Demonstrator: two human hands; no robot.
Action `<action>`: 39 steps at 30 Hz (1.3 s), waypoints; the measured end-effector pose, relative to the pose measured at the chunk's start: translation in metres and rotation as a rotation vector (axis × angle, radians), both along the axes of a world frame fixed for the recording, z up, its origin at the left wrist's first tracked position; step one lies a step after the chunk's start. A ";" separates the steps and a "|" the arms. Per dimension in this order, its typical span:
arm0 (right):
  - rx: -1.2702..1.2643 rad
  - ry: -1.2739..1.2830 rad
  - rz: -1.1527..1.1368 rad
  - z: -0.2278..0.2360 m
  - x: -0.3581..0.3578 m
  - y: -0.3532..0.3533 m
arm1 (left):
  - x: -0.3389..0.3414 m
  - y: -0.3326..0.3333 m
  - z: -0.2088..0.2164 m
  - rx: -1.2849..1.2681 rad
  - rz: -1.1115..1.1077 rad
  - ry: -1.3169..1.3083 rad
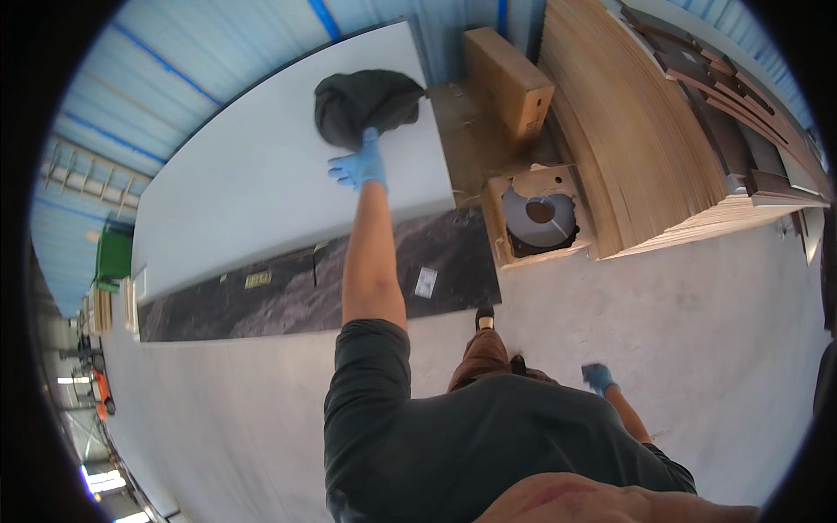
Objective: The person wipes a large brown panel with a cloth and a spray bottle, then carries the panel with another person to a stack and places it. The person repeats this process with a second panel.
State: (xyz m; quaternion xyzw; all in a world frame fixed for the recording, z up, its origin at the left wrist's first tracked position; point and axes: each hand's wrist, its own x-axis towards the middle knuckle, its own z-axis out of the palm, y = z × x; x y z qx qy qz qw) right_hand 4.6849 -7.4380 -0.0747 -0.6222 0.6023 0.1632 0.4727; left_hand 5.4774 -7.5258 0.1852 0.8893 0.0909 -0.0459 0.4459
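Observation:
My left hand [358,166], in a blue glove, reaches far forward over a large pale panel [235,166]. Its fingers are spread, and one fingertip meets the lower edge of a crumpled dark cloth [366,105] on that panel. Whether it touches the cloth or only overlaps it in view, I cannot tell. Low at my right side hangs my right hand [600,378], also gloved in blue. A small dark patch shows at its curled fingers, too small to name.
A dark marbled slab [366,279] with labels runs along the panel's near side. To the right stand an opened carton [582,187] with a grey ring-shaped piece, a tall cardboard box [510,83] and stacked brown boards [628,131]. Concrete floor [697,322] lies around my feet.

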 end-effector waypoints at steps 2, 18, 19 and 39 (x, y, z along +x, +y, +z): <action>0.164 0.145 -0.054 0.008 -0.009 0.006 | 0.050 -0.040 -0.002 -0.043 0.050 0.065; 0.095 0.015 -0.298 0.139 0.159 -0.078 | 0.159 -0.123 -0.057 -0.456 0.096 -0.177; 0.097 0.002 -0.313 0.143 0.161 -0.084 | 0.159 -0.123 -0.051 -0.493 0.094 -0.110; -0.454 -0.523 -0.024 0.238 0.019 -0.299 | -0.285 -0.255 0.473 -1.116 -1.131 -1.197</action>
